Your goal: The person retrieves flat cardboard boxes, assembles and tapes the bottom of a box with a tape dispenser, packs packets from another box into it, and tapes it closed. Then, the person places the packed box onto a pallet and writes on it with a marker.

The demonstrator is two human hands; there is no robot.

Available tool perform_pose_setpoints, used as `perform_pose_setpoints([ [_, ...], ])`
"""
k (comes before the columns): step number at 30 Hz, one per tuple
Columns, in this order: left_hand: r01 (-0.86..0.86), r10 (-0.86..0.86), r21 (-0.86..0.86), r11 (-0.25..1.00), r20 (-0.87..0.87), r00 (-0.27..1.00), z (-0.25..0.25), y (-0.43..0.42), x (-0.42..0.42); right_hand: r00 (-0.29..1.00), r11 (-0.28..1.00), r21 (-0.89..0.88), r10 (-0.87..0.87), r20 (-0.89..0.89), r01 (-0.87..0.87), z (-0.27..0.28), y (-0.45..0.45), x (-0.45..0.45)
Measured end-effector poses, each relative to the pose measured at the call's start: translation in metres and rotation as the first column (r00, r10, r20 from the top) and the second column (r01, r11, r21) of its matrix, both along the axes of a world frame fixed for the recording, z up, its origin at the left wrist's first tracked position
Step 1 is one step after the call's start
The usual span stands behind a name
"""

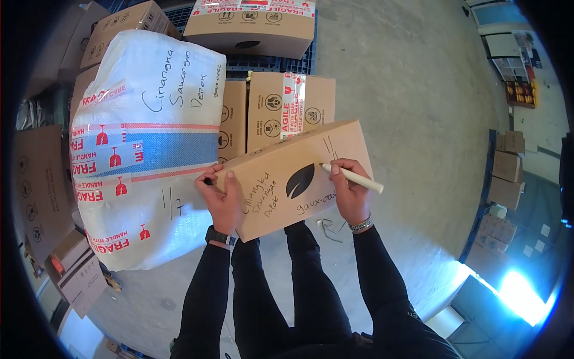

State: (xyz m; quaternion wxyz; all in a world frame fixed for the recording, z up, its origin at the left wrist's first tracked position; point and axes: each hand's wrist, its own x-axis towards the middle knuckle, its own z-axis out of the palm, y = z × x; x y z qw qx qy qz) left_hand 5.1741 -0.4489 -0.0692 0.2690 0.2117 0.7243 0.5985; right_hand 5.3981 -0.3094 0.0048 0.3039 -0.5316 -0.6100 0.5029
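A brown cardboard box point(263, 222) is tilted in front of me, its face bearing a black leaf print and handwriting: "Cinangka Sawangan Depok", "gaux-000…" and some slanted strokes near the top right. My left hand point(219, 197) grips the box at its left edge, thumb on the face. A small black marker cap point(207, 180) sticks out by its fingers. In my right hand point(354, 194) is a white marker point(366, 181), its tip at the box face just right of the leaf. Part of the "gaux" writing is hidden behind that hand.
Left of the box bulges a large white wrapped sack point(167, 143) with red fragile tape and handwriting. Taped cartons point(263, 113) stand behind, with another carton point(251, 39) on a blue pallet point(236, 63). More boxes point(505, 191) stack far right on the concrete floor point(412, 119).
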Motion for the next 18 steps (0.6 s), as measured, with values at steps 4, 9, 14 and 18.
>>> perform_pose_setpoints([
  [4,0.006,-0.006,-0.028,1.0,-0.006,1.0,-0.003,-0.001,-0.004,0.995,0.989,0.106,0.102,0.01,-0.103,0.02,0.007,-0.022],
  [9,-0.108,0.108,0.002,0.994,-0.077,0.991,-0.005,-0.001,-0.002,0.915,0.906,0.4,-0.272,0.299,0.138,0.005,0.046,0.017],
  [14,-0.131,0.322,-0.433,0.892,0.405,0.856,0.011,-0.001,-0.018,0.819,0.966,0.25,-0.091,0.566,-0.066,-0.021,0.074,0.038],
  [18,-0.147,0.316,-0.378,0.914,0.438,0.841,0.024,0.006,-0.015,0.814,0.989,0.144,-0.101,0.572,0.021,-0.011,0.063,0.044],
])
